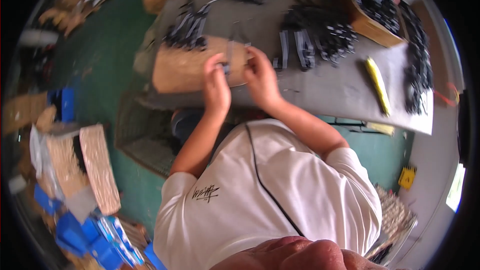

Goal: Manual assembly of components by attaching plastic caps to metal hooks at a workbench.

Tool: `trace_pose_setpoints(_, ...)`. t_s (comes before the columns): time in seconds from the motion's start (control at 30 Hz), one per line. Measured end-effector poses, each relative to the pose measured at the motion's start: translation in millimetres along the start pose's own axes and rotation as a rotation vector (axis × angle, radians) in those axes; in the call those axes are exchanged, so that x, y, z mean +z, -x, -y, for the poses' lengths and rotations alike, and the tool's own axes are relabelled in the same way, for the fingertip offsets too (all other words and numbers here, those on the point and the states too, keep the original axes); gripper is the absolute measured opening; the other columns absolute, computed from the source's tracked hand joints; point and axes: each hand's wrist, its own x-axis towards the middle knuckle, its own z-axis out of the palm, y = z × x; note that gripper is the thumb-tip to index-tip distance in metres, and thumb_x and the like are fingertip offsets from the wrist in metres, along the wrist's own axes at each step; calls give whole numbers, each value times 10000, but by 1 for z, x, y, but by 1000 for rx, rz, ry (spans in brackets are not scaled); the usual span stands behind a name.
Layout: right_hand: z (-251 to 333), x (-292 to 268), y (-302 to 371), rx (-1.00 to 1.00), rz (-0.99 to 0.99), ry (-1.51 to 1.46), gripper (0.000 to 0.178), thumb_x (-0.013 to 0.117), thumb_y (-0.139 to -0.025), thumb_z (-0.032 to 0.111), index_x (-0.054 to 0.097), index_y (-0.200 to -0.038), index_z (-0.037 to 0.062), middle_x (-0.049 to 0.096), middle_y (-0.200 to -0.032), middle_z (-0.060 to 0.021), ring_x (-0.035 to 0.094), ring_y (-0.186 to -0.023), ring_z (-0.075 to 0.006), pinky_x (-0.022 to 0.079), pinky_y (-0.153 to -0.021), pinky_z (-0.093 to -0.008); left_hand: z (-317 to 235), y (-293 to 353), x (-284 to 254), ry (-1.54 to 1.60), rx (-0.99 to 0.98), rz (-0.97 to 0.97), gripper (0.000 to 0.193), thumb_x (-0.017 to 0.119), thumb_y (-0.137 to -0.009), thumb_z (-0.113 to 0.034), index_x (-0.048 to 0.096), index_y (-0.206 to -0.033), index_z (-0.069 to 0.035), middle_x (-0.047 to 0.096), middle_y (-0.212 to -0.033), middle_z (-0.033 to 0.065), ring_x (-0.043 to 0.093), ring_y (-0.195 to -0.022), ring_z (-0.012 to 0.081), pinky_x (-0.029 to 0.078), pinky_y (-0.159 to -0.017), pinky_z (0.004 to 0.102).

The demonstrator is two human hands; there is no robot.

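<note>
Over a brown cardboard sheet on the grey table, my left hand has its thumb and fingers closed on a small dark piece. Motion blur hides that piece's kind. Close by on the right, my right hand has its fingers curled together around something dark and blurred. Just beyond both hands, a thin grey strip shows faintly. A bunch of black and grey strips lies on the far left part of the cardboard. To the right of my right hand lie more grey strips with black ends.
A larger black heap and an open cardboard box of black pieces occupy the table's right side. A yellow tool-like object lies near the front edge. Below the table's left end stands a crate. Cardboard and blue bins cover the floor at left.
</note>
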Motion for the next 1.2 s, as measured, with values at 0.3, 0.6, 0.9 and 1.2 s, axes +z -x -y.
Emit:
trace_pose_setpoints(0.3,-9,-5,2,-103,217,235,495,631,-832,33,534,-1317,16,590,-937,-148,587,-818,-298,504,-754,-391,33,-23,-16,-87,-55,-108,343,519,-1045,-327,550,-876,-31,565,-783,21,513,-757,136,439,-708,305)
trace_pose_setpoints(0.6,21,-256,-207,-438,-586,1203,231,588,-875,138,705,-1075,128,674,-1039,-118,624,-993,-353,516,-853,-444,39,-17,-35,-394,-79,-1,284,633,-982,-289,560,-903,-25,593,-823,48,541,-776,173,464,-735,327)
trace_pose_setpoints(0.9,42,-326,-295,121,-80,1697,367,622,-836,228,672,-1179,105,600,-1300,-202,615,-1137,-361,514,-950,-450,37,-29,-3,-920,310,92,558,715,-852,-351,539,-1275,-32,613,-1179,168,559,-1142,375,436,-972,481)
trace_pose_setpoints(1.2,22,-356,-278,-190,-405,1272,367,639,-892,343,670,-1175,112,711,-1040,-176,693,-968,-321,553,-788,-440,33,-47,9,-909,16,258,732,751,-793,-319,456,-1394,-22,631,-1141,165,606,-1063,342,476,-928,450)
